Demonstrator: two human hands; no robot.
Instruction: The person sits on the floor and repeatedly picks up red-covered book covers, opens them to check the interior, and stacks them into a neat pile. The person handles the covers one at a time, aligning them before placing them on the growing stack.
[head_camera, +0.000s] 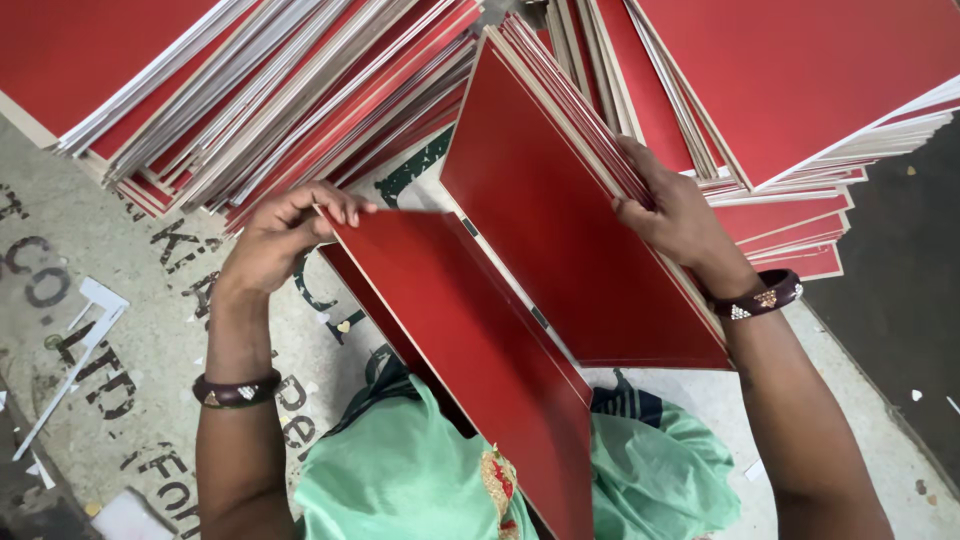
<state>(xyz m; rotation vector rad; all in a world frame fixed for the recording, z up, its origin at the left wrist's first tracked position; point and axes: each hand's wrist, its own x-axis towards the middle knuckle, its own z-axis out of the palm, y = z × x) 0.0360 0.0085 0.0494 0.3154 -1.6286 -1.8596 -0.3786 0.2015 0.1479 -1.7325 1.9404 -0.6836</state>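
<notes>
**A:** What do my hands hold in this view?

**B:** My left hand (285, 235), at nine o'clock of centre, pinches the upper corner of a single red board (480, 370) that slants down toward six o'clock over the green cloth (400, 480) on my lap. My right hand (675, 215), at two o'clock, is closed around the edge of a tilted bundle of red boards (570, 230), fingers curled over the stacked cream edges.

**A:** Where do the two meet?

**B:** Along a seam running from centre toward five o'clock; the single board lies just beside the bundle's face, apparently peeled away from it.

**A:** How far along does the sorting look?

**B:** I judge it to be midway. A fanned heap (280, 90) fills the ten-to-twelve o'clock band and a squarer stack (800, 90) sits at one to two o'clock, so many boards are already laid out. The bundle in my right hand remains thick, so much is left. Which heap is finished I cannot tell.

**A:** And underneath?

**B:** A lettered sack (120, 300) on the floor at eight o'clock.
</notes>
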